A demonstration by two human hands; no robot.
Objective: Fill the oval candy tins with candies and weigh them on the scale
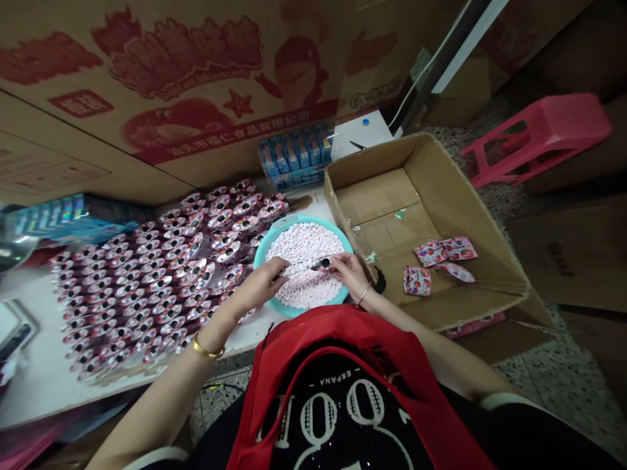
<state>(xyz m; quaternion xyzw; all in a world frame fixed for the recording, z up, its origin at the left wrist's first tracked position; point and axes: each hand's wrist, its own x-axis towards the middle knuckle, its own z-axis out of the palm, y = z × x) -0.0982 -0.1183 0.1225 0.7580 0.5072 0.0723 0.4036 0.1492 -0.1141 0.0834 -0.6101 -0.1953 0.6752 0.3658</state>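
Both hands work over a turquoise basin [289, 221] of white pellets [306, 241] at the frame's centre
The right hand [351, 274] pinches a small pouch [325, 263] just right of centre, its lower part hard to make out; whether the left hand [268, 281], fingers bent above the pellets, grips anything I cannot tell; a shiny metallic object [16, 243] is cut off at the left edge

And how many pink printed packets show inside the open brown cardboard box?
4, grouped toward the lower right of the open brown cardboard box: upper-left pink packet, upper-right packet, lower-left packet, lower-right packet. More may be hidden beneath them.
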